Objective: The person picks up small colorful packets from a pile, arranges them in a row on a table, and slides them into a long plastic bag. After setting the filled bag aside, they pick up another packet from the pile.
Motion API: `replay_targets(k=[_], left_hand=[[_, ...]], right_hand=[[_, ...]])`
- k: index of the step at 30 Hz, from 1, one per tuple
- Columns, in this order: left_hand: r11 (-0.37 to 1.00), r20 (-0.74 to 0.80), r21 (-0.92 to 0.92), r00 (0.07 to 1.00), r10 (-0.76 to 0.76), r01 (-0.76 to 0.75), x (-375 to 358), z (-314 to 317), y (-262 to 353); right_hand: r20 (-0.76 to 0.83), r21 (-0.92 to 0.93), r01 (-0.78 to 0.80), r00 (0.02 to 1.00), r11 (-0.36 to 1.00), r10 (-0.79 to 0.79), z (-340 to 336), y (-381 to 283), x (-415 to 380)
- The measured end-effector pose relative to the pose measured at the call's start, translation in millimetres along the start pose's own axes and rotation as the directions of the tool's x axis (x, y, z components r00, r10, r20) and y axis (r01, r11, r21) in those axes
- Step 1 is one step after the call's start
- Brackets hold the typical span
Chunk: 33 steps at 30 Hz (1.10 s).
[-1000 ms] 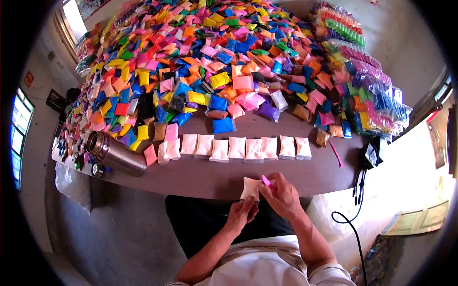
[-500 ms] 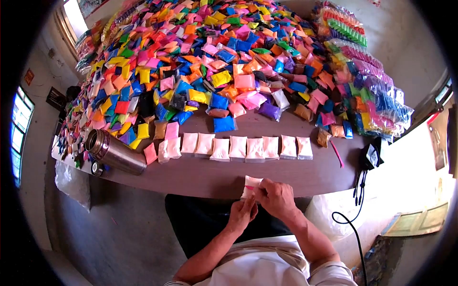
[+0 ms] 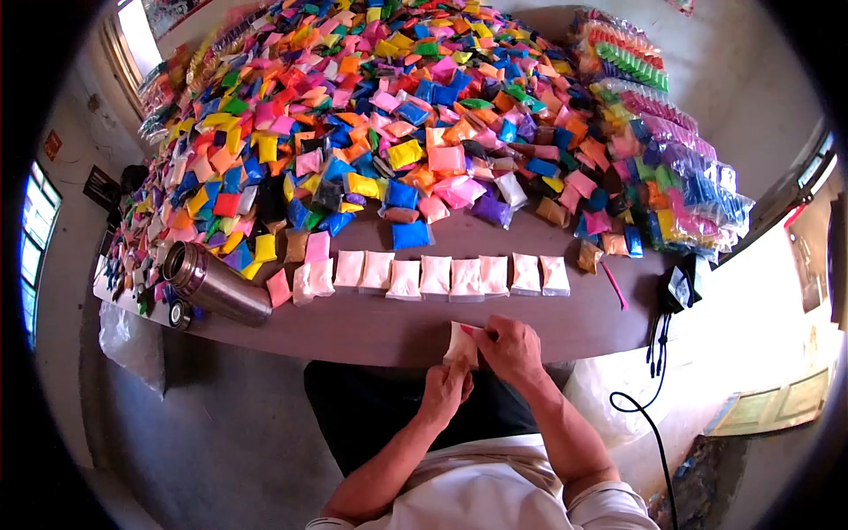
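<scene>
At the far left, a window (image 3: 37, 252) lets in light. A clear bag (image 3: 131, 349) hangs below the left end of the table (image 3: 353, 337). On the tabletop, a round cap (image 3: 179, 314) sits just beside a steel flask (image 3: 219, 284), which lies on its side with its open mouth to the upper left. Behind the flask and across the back of the table spreads a large pile (image 3: 397, 115) of small packets in yellow, blue, orange, pink, green, red and more.

Just right of the flask lies a salmon packet (image 3: 278, 287), tilted. From there a row of pale packets (image 3: 433, 276) runs rightward in front of the pile, some touching or overlapping, most showing a clear strip at the lower end.

Nearer the person, at the table's front edge, the left hand (image 3: 443, 393) pinches the lower end of another pale packet, the held packet (image 3: 461, 346). The right hand (image 3: 511, 346) is closed around a pink tool (image 3: 467, 329); only its tip shows, over the top of that packet, and whether it touches the surface is too small to tell.

Farther right, a pink stick (image 3: 616, 287) lies slanted, well apart from the hands. Behind it, clear-wrapped bundles (image 3: 698, 190) are stacked beside the pile. A black box (image 3: 678, 287) stands at the right end, with a cable (image 3: 655, 420) trailing below.
</scene>
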<state>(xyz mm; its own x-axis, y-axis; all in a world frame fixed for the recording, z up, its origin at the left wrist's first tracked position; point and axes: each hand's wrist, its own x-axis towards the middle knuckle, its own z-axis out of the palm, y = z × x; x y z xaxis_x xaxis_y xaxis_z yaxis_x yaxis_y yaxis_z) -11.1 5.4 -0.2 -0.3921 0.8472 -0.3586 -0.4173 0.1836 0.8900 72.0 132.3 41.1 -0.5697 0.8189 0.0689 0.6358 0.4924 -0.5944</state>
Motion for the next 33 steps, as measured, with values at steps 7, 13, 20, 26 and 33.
replay_targets(k=[7,13,20,26,33], left_hand=[[0.994,-0.058,-0.091,0.996,-0.067,0.062,-7.5,2.5,-1.7],[0.972,-0.013,0.133,0.981,0.196,-0.193,2.9,-8.9,-26.2],[0.999,-0.044,0.035,0.999,0.012,-0.01,-3.6,-3.1,2.3],[0.998,-0.025,-0.048,0.999,-0.034,0.033,-5.1,-7.0,-2.9],[0.998,-0.07,-0.05,0.997,-0.045,0.042,-8.0,-2.2,-0.4]], right_hand=[[0.05,0.071,0.09,0.994,0.993,-0.094,-12.1,-13.3,-12.6],[0.028,-0.099,0.244,0.97,0.965,-0.243,-7.6,-19.0,0.4],[0.012,-0.002,0.089,0.996,0.996,-0.089,1.0,-9.9,7.7],[-0.067,-0.085,0.033,0.997,0.996,-0.038,-10.2,1.8,4.0],[0.039,0.08,0.218,0.974,0.973,-0.221,-9.3,0.0,-16.6]])
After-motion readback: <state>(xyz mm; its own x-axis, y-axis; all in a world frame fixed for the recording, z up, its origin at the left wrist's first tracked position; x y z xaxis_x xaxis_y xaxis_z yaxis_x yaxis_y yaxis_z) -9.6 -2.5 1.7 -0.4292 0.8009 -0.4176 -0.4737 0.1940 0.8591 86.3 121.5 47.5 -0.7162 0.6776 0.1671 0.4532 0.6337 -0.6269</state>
